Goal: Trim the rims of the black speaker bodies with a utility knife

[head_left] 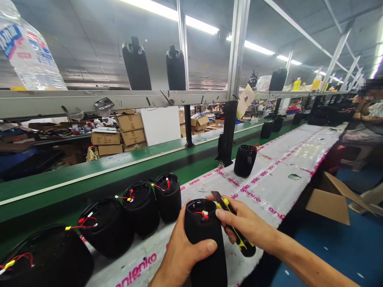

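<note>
My left hand [187, 249] is wrapped round a black fabric-covered speaker body [206, 243], its open top end facing up. Red wires with small white connectors show inside that opening. In my right hand [239, 217] is a black and yellow utility knife [243, 243], its dark blade end pointing up beside the speaker's rim. The right fingers lie close to the rim; whether they touch it I cannot tell. To the left stand several similar speaker bodies [140, 211] with red wires at their tops.
A white sheet with pink lettering [287, 167] covers the bench. Behind it runs a green conveyor belt [131, 159]. One more speaker body [245, 161] stands ahead by a metal post [237, 52]. A shelf rail [143, 99] crosses above. An open cardboard box [329, 205] is at right, a person beyond.
</note>
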A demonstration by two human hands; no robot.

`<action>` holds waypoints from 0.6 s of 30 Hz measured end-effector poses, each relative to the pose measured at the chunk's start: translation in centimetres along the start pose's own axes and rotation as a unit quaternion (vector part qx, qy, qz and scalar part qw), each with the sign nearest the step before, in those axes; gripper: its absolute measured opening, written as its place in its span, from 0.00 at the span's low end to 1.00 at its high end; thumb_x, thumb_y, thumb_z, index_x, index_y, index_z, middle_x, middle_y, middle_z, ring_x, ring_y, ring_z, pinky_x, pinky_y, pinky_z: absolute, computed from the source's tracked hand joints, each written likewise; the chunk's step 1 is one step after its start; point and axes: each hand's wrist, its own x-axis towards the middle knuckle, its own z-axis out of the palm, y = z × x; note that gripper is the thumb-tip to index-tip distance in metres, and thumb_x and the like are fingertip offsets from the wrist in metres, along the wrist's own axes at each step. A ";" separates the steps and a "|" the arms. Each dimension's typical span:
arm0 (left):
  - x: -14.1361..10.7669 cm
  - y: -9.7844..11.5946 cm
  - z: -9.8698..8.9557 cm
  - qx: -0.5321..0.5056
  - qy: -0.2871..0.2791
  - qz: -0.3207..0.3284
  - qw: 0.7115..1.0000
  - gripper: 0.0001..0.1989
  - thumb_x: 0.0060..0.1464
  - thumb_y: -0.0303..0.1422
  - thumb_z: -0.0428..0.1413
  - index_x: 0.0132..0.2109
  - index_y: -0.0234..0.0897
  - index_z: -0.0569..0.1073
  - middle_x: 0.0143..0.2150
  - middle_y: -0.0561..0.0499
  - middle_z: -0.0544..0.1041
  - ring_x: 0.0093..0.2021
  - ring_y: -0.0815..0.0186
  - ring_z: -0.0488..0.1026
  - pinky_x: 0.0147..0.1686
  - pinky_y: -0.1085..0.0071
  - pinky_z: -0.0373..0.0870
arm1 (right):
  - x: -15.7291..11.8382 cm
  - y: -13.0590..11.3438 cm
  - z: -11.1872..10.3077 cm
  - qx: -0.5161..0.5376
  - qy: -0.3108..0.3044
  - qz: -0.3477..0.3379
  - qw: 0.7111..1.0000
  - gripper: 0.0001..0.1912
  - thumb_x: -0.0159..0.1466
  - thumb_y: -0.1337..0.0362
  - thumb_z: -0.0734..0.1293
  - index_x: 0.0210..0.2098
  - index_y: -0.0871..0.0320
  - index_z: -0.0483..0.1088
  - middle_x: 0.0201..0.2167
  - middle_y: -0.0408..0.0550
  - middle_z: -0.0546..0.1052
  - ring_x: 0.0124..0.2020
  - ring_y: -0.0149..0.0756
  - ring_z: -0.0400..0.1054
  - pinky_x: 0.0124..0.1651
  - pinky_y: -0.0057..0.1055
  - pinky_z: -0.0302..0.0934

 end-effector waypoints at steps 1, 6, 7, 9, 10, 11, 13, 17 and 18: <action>-0.1 0.2 0.1 0.000 -0.017 0.005 1.000 0.40 0.43 0.45 0.69 0.62 0.40 0.66 0.55 0.40 0.77 0.56 0.43 0.73 0.54 0.52 0.70 | 0.0 -0.1 0.2 -0.002 -0.006 -0.003 1.000 0.34 0.65 0.44 0.68 0.63 0.55 0.60 0.25 0.35 0.66 0.21 0.28 0.63 0.26 0.27 0.58; -0.3 0.6 0.1 -0.033 -0.025 -0.002 0.999 0.31 0.47 0.43 0.67 0.56 0.40 0.67 0.51 0.42 0.79 0.49 0.47 0.78 0.48 0.55 0.73 | 0.6 0.1 1.2 0.030 0.014 0.012 0.999 0.36 0.62 0.40 0.68 0.60 0.56 0.62 0.25 0.36 0.66 0.20 0.28 0.62 0.25 0.27 0.58; -0.3 0.6 0.1 -0.052 -0.034 -0.006 0.998 0.31 0.47 0.43 0.66 0.56 0.40 0.67 0.51 0.41 0.79 0.48 0.48 0.78 0.46 0.55 0.73 | 0.7 0.3 1.3 0.039 0.021 0.015 0.999 0.36 0.62 0.40 0.68 0.60 0.56 0.62 0.25 0.36 0.66 0.20 0.27 0.62 0.24 0.27 0.58; -0.3 0.5 0.1 -0.083 -0.050 -0.013 0.995 0.31 0.47 0.43 0.66 0.56 0.40 0.66 0.52 0.40 0.78 0.47 0.47 0.78 0.45 0.56 0.74 | 0.9 0.5 1.4 0.047 0.031 0.019 0.998 0.36 0.62 0.40 0.68 0.60 0.56 0.62 0.25 0.36 0.66 0.20 0.27 0.62 0.25 0.28 0.58; -0.3 0.5 0.1 -0.086 -0.049 -0.018 0.995 0.32 0.48 0.43 0.66 0.57 0.40 0.66 0.52 0.39 0.78 0.48 0.47 0.78 0.44 0.56 0.74 | 0.9 0.5 1.4 0.042 0.037 0.022 0.998 0.35 0.62 0.40 0.68 0.60 0.55 0.62 0.25 0.36 0.66 0.20 0.28 0.62 0.25 0.28 0.57; -0.3 0.4 0.1 -0.080 -0.038 -0.023 0.996 0.33 0.47 0.43 0.66 0.58 0.39 0.66 0.52 0.39 0.78 0.49 0.46 0.78 0.44 0.57 0.74 | 0.8 0.6 1.5 0.029 0.047 0.022 0.998 0.34 0.63 0.40 0.67 0.59 0.56 0.62 0.25 0.36 0.66 0.20 0.28 0.62 0.24 0.28 0.57; -0.3 0.4 0.0 -0.054 0.005 -0.029 0.998 0.35 0.45 0.42 0.67 0.58 0.38 0.66 0.53 0.38 0.78 0.51 0.46 0.77 0.47 0.57 0.73 | 0.4 0.4 1.5 -0.028 0.074 0.011 0.997 0.30 0.66 0.40 0.64 0.57 0.55 0.63 0.27 0.37 0.68 0.21 0.28 0.63 0.25 0.28 0.57; -0.4 0.7 -0.5 0.014 0.101 -0.027 0.994 0.36 0.44 0.43 0.69 0.58 0.38 0.65 0.53 0.40 0.79 0.53 0.47 0.75 0.54 0.54 0.69 | -1.6 -0.6 1.8 -0.217 0.123 -0.028 0.968 0.23 0.71 0.43 0.58 0.54 0.53 0.64 0.32 0.41 0.74 0.27 0.33 0.68 0.33 0.32 0.62; -0.4 0.8 -0.6 0.036 0.111 -0.027 0.993 0.37 0.44 0.43 0.68 0.58 0.38 0.65 0.53 0.41 0.79 0.53 0.48 0.76 0.54 0.54 0.68 | -2.2 -0.9 1.8 -0.267 0.130 -0.045 0.954 0.21 0.72 0.44 0.57 0.54 0.51 0.64 0.34 0.43 0.75 0.30 0.35 0.70 0.35 0.33 0.63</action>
